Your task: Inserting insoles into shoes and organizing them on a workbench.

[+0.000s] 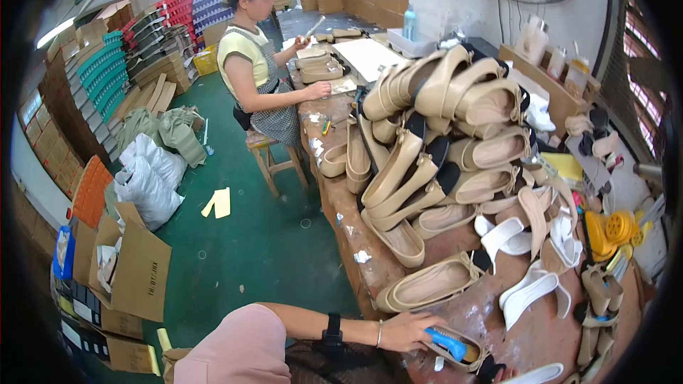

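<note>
At the bench's near edge my left hand (405, 332) is closed at one end of a beige flat shoe (478, 350). A smooth blue piece (447, 343) lies inside this shoe, against my fingertips; its kind is unclear. A dark patch, seemingly the black toe, is at the shoe's other end. Beside that, only a sliver of my right hand (496, 372) shows at the lower edge, its fingers mostly hidden. Just beyond lies another beige flat shoe (430, 286) with a bow and black toe. A white insole (537, 374) sits to the right.
Beige flat shoes (455, 135) are heaped high on the wooden bench (341, 242). White insoles (530, 299) and a yellow plastic thing (605, 235) lie to the right. A co-worker (249, 64) sits on a stool (274, 163) farther along. Cartons (135, 270) and sacks (149, 178) stand left.
</note>
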Tool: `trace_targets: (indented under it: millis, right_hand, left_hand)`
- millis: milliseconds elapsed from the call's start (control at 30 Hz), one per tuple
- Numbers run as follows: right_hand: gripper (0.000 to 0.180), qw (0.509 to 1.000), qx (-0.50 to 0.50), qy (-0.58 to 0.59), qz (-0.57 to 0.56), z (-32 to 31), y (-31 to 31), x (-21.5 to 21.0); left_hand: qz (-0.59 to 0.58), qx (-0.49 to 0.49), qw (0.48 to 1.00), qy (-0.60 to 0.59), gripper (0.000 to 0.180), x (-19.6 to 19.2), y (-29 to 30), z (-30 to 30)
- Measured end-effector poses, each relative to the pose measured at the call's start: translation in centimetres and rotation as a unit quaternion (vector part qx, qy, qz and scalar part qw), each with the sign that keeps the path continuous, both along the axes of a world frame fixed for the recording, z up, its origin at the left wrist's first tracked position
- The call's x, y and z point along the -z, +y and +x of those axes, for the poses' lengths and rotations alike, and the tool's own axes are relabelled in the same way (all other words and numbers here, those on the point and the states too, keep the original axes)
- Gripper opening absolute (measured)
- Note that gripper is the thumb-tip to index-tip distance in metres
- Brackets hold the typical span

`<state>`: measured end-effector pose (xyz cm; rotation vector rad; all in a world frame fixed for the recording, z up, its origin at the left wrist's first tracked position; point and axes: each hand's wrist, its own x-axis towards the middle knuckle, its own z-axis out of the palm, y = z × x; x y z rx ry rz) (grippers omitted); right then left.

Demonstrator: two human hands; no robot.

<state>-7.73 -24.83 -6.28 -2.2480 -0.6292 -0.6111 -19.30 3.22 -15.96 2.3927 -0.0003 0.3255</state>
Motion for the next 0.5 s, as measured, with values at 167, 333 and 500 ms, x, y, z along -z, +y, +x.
trace_targets:
  millis: [167, 333, 500]
  right_hand:
    - [0.052, 0.844, -0.084, 0.399, 0.348, -0.1, 1.0, 0.4]
    - [0.059, 0.896, -0.014, 0.316, 0.312, 2.5, 0.1, 3.7]
    - [0.042, 0.969, -0.18, 0.062, -0.154, 3.5, 5.1, -0.7]
  left_hand:
    - [-0.14, -0.054, 0.989, -0.016, 0.04, -5.1, 1.6, -2.3]
    - [0.022, 0.019, 0.999, -0.024, 0.039, -1.6, 3.6, -1.3]
    - [-0.026, -0.001, 0.997, -0.067, 0.085, 0.1, 3.1, 0.7]
